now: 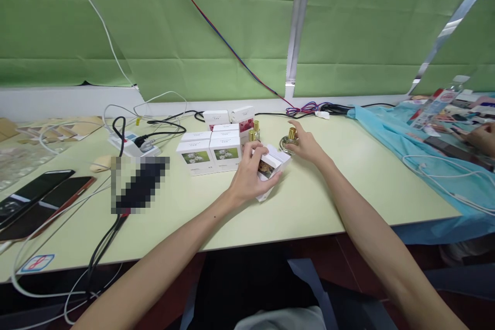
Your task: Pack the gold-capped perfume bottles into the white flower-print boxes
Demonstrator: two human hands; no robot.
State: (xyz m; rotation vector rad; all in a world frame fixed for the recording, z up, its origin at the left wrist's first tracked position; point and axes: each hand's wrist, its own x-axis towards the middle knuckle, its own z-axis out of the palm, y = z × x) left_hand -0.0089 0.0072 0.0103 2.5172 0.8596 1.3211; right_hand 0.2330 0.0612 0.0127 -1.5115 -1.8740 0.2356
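Observation:
My left hand (249,178) is closed around a small white carton (267,168) with a picture on its side. The carton leans on the table, and its end near my right hand looks unfolded. In my right hand (307,145) is a small glass bottle with a gold top (293,133), gripped between the fingers just beyond the carton's end. Behind my left hand stand gold-topped bottles (256,126), their lower parts partly hidden. Left of them are several white cartons with flower pictures (197,157), and cartons with red pictures (243,114) are farther back.
A power strip (133,143) with cables lies at the left, near two phones (46,201) and a pixelated dark object (141,185). Blue sheeting (390,139) covers the right side, bearing a plastic bottle (436,105). Another person's hand (481,139) is at the far right.

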